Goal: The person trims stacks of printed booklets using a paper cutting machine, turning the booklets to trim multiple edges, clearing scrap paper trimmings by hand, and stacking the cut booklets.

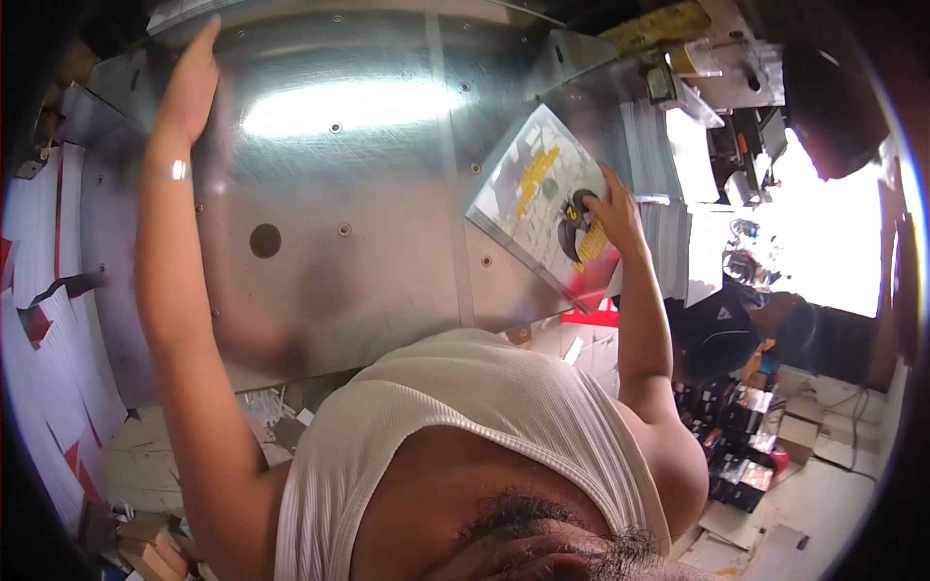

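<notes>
My left hand (194, 85) reaches far forward over the left part of a bare metal worktable (320, 281). Its fingers are stretched out and hold nothing that I can see; the fingertips are near a printed stack (179, 12) at the far left edge. On the right, my right hand (612, 211) grips the right side of a thick stack of printed sheets (533, 174) with grey, yellow and red artwork on top. My thumb lies over the top sheet, while the fingers at the far side are partly hidden. The stack sits at a slant over the table's right part.
Tall piles of white paper (34, 218) flank the table on the left. More paper stacks (664, 247) stand along its right side. A person in dark clothing (717, 324) is farther right, near several dark boxes (741, 445). The table has a round hole (265, 240) and small fittings.
</notes>
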{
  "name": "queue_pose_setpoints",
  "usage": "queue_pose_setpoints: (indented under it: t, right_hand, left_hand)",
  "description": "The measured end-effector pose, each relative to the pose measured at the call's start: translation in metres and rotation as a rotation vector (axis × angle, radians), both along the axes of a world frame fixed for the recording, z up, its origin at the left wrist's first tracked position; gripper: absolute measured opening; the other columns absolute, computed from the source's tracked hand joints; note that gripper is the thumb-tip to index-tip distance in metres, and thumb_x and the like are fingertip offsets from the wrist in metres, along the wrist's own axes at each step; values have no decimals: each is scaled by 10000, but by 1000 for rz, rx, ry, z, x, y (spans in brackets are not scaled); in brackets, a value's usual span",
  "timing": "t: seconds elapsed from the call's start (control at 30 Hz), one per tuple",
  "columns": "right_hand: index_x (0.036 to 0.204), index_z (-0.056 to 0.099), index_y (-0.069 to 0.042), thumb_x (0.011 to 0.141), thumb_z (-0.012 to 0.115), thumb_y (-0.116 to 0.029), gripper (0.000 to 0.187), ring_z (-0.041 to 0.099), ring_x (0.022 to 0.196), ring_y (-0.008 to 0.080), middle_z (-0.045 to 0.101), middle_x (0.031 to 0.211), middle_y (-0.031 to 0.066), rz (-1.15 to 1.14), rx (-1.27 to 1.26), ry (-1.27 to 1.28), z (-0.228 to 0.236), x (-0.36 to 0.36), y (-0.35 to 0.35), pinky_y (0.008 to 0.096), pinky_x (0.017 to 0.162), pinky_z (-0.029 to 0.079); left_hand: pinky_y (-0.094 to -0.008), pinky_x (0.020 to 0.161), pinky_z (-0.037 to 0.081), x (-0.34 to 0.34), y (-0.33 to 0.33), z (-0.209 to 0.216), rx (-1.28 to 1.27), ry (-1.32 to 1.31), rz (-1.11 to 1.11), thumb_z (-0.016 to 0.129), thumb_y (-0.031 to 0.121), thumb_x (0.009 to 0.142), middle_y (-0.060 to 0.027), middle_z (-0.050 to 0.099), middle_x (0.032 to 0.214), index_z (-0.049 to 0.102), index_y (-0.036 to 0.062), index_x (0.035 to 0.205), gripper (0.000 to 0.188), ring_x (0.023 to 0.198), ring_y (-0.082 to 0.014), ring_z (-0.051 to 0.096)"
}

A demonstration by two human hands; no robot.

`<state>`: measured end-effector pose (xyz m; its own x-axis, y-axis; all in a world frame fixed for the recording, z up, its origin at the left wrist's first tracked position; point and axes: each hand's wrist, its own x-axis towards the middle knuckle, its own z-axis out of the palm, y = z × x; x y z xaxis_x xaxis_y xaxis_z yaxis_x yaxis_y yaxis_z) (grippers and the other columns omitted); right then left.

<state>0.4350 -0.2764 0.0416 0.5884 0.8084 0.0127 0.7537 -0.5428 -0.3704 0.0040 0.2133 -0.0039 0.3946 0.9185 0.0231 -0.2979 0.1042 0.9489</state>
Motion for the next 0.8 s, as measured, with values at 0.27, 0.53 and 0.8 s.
queue_pose_setpoints:
  t: [0.27, 0.53, 0.8]
  right_hand:
    - [1419, 548, -148, 773, 669, -364, 692, 564, 1163, 338, 640, 1164, 150, 227, 189, -281, -23, -53, 33, 480, 1055, 347]
    - [1434, 528, -153, 746, 672, -355, 732, 579, 1106, 321, 636, 1153, 130, 723, 213, -167, -18, -194, 145, 466, 1004, 384]
    - [1488, 471, -156, 713, 768, -307, 844, 596, 1125, 343, 633, 1192, 153, 1270, 111, 32, -13, -321, 171, 460, 1015, 424]
  left_hand:
    - [-405, 1250, 178, -142, -275, -17, 353, 596, 100, 655, 113, 965, -201, 217, 1667, 358, -11, 1546, 664, 1554, -296, 187]
    - [-461, 1238, 191, -151, -423, -28, 198, 570, 824, 644, 106, 965, -216, 236, 1638, 310, -11, 1548, 682, 1536, -326, 211]
    - [-393, 1076, 455, -169, -462, -25, -658, -394, 355, 639, 262, 1007, -174, 564, 1405, 452, 16, 1462, 550, 1279, -255, 557]
